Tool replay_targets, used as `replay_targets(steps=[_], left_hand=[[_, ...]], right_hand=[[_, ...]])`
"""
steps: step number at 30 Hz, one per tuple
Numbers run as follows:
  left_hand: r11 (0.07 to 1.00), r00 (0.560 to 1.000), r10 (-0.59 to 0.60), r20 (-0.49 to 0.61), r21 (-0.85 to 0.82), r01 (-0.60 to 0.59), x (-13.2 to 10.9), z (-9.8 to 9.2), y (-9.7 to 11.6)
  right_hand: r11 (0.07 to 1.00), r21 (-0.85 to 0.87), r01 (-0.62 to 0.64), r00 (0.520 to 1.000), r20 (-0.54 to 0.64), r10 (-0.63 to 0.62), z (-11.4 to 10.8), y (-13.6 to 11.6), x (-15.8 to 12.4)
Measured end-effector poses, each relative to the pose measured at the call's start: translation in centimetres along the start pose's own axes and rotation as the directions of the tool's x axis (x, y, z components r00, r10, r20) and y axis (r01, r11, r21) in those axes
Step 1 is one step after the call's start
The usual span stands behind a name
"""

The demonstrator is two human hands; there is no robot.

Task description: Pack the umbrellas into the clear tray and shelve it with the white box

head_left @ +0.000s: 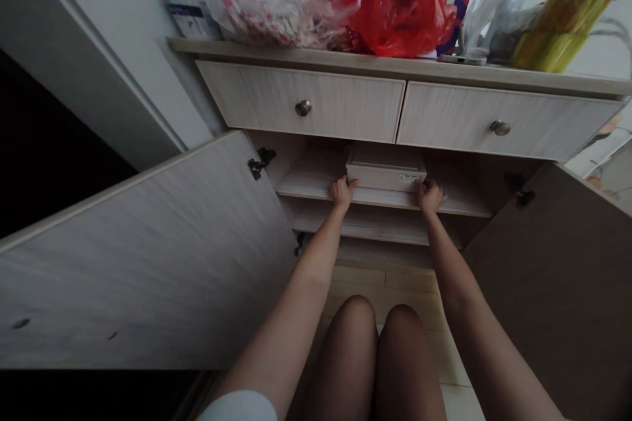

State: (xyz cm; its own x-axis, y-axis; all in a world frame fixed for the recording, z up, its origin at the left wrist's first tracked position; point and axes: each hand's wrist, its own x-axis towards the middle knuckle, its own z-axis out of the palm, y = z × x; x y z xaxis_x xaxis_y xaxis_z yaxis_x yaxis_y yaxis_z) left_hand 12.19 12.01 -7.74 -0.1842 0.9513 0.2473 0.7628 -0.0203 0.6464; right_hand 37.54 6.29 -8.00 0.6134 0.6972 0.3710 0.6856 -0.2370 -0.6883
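Observation:
A white box [378,177] with a small coloured sticker near its front right corner sits on the upper shelf [311,174] of a cabinet. My left hand [342,191] grips its front left corner, fingers curled. At the opposite front corner, my right hand [430,197] is closed on the box's right edge. Both arms reach forward over my bent knees. The back of the box lies in shadow under the drawers.
Two cabinet doors, left [162,263] and right [557,270], stand open on either side. Above are two drawers with round knobs [303,108]. On the top lie a red plastic bag [385,3], a clear bag [276,6], a white bottle [190,10] and a yellow package [555,29].

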Motion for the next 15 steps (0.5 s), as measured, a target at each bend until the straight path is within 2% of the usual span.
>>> replay_targets(steps=[7,15], left_hand=[[0.986,0.998,-0.015,0.061,0.164,0.005,2.4,0.3,0.7],[0.981,0.995,0.035,0.094,0.188,-0.052,3.9,0.7,0.9]], right_hand=[[0.982,-0.188,-0.037,0.996,0.076,0.052,0.2,-1.3,2.1],[0.961,-0.274,-0.04,0.995,0.081,0.064,0.9,-1.6,3.5]])
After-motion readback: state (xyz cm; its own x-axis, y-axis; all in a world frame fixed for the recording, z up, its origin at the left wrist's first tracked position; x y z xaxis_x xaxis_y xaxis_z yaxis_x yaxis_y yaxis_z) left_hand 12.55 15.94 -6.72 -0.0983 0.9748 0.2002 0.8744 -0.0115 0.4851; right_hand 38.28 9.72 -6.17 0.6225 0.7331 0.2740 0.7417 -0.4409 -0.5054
